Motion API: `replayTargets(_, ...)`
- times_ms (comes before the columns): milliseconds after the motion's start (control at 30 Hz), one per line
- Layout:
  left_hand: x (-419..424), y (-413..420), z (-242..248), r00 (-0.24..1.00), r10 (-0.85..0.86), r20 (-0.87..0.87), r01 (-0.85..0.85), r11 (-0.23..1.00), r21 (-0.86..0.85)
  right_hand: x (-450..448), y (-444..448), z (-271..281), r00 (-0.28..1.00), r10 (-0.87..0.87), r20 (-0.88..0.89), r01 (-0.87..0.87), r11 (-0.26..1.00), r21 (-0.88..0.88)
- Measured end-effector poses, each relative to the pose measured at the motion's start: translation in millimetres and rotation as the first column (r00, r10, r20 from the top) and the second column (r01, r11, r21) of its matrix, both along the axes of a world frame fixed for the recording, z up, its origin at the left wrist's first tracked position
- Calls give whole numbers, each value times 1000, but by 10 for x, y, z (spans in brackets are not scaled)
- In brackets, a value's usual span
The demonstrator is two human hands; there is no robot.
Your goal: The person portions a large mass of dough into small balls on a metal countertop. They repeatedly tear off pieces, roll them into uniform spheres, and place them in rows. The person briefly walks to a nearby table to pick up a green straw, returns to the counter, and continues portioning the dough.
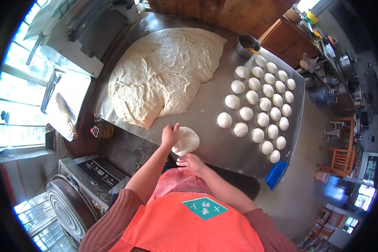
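Observation:
A flattened round of dough [186,140] lies at the near edge of the metal worktop [204,126]. My left hand [170,135] is at its left side, fingers curled, and seems to grip its rim. Just below the round is my right hand [190,162], fingers loosely apart and close to its near edge; whether they touch it is unclear. Beyond my hands a very large mass of soft dough [170,72] spreads over the left and middle of the worktop. Several small dough balls [265,104] stand in rough rows on the right.
A metal pot [248,45] with a yellow-handled utensil is at the back. A blue scraper-like piece [276,175] sits at the near right corner. To the left are an oil bottle [102,130], a brush [64,113] on a white tray [78,89], and a round metal pan [66,208] near my left arm.

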State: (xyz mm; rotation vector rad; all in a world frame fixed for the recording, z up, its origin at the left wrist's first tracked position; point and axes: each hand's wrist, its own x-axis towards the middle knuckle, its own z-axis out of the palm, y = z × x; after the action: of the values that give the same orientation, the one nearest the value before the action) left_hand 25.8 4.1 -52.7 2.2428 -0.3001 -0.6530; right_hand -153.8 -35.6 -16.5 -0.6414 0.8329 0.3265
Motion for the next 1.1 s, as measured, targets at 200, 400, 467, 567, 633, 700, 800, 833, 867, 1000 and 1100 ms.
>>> replayTargets(200,-695,-410,700,873,-459,162,459,888,43,-85,-961,607,890,355,-286,-267,-103,-958)
replayTargets(400,-999,35,362,801,-219,558,325,941,-96,-457,-808,409,825,559,-85,-181,120,-976)
replayTargets(467,-905,9,187,763,-200,614,345,930,-125,-493,-743,342,842,526,-123,-183,65,-981)
replayTargets(567,-530,-397,162,744,-318,588,398,917,-9,-181,-957,226,923,306,-233,-271,87,-959)
replayTargets(633,-264,-711,178,734,-360,576,410,911,47,122,-1157,201,955,277,-110,-96,-63,-993)
replayTargets(700,-35,-944,99,675,-383,630,476,879,24,421,-1388,30,951,272,-148,-176,81,-981)
replayTargets(800,51,-975,-140,703,-449,551,569,820,-57,501,-1453,-229,936,306,-172,-247,229,-941)
replayTargets(833,160,-996,-112,700,-459,546,599,794,-101,599,-1467,-224,933,321,-166,-257,269,-928)
replayTargets(867,294,-987,-76,868,-467,-167,398,858,-326,529,-1369,-175,954,286,-90,-159,227,-961)
replayTargets(1000,149,-791,641,892,-252,-375,225,967,-115,25,-762,129,936,327,-131,-90,-136,-987)
replayTargets(1100,-628,-387,482,735,-321,598,370,928,43,-407,-477,256,930,367,4,6,-5,-1000)
